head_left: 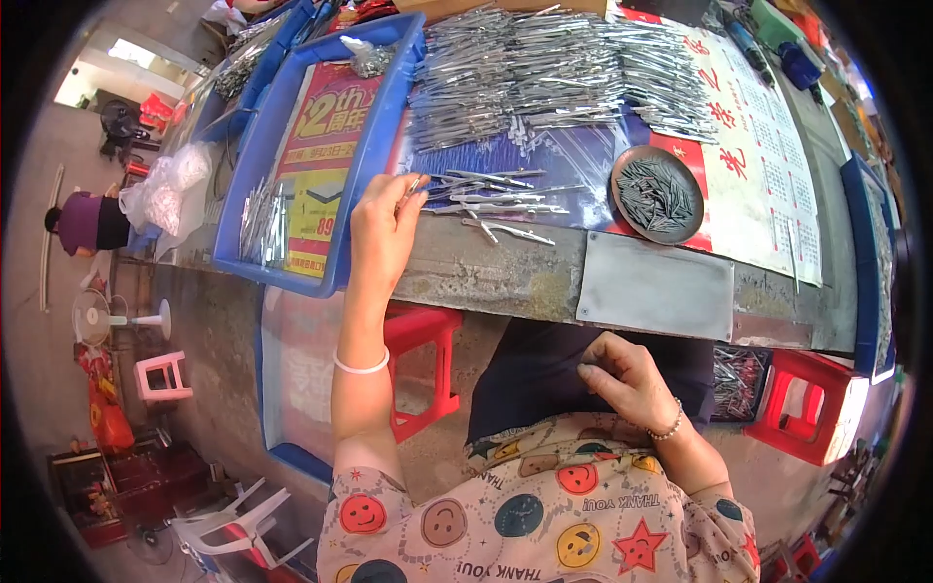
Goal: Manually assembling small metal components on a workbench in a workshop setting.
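My left hand point(385, 222) is over the table's front part, beside the right rim of a blue plastic tray point(342, 228). Its fingers are pinched together, with a slim silvery metal piece point(414, 184) just showing at the tips. Several loose slim metal pieces point(501, 205) lie right next to it. My right hand point(627, 379) is above my lap, below the table edge, with fingers curled in and thumb against them; whatever it may hold is hidden. A round brown bowl point(620, 216) of small dark grey metal pins point(657, 194) stands at the right.
Long heaps of slim metal pieces point(515, 73) cover the far side of the table. A flat metal plate point(656, 288) lies at the front edge. More pieces point(262, 228) and a plastic bag point(367, 58) are in the blue tray. Red stools point(425, 360) stand below; another person point(87, 222) is far left.
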A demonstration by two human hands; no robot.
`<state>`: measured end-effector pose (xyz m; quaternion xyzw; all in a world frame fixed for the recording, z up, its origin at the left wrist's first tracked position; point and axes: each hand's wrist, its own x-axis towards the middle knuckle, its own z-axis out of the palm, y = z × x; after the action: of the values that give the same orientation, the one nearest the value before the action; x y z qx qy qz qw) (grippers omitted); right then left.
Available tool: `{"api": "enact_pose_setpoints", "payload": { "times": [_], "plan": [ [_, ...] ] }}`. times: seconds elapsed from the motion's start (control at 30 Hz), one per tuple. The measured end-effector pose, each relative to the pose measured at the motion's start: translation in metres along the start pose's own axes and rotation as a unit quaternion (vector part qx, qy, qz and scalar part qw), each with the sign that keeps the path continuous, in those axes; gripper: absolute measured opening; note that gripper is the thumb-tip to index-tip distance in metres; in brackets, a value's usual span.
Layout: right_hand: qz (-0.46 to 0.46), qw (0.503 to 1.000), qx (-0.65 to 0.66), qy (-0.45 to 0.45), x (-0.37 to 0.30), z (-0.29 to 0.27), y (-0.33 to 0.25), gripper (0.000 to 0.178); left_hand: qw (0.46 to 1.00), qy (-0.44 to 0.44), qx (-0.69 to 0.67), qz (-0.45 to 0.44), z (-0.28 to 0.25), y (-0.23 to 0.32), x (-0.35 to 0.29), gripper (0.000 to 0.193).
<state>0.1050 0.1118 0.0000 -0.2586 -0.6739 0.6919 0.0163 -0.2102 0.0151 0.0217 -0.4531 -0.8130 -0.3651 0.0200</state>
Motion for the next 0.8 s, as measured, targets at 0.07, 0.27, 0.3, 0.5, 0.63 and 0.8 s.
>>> {"api": "enact_pose_setpoints", "payload": {
  "times": [0.07,0.27,0.3,0.5,0.63,0.8],
  "plan": [
    [-0.020,0.999,-0.029,-0.006,0.001,0.001,-0.004,0.015,1.000,-0.010,-0.009,-0.004,0.004,-0.004,0.004,0.019],
    [-0.068,0.988,-0.134,-0.040,0.001,0.003,-0.010,0.016,0.998,-0.057,0.028,0.014,0.015,-0.010,0.014,0.019],
    [-0.068,0.988,-0.134,-0.039,0.001,0.003,-0.010,0.016,0.996,-0.070,0.051,0.023,0.015,-0.010,0.016,0.019],
    [-0.106,0.980,-0.162,-0.043,0.002,0.002,-0.005,0.015,0.985,-0.117,0.103,0.080,0.011,-0.004,0.020,0.019],
    [-0.141,0.972,-0.177,-0.062,0.001,-0.001,-0.005,0.015,0.981,-0.114,0.094,0.124,0.014,-0.008,0.021,0.023],
    [-0.186,0.967,-0.164,-0.056,-0.003,-0.024,-0.032,0.013,0.988,-0.038,0.082,0.124,0.002,-0.005,0.013,0.024]
  ]
}}
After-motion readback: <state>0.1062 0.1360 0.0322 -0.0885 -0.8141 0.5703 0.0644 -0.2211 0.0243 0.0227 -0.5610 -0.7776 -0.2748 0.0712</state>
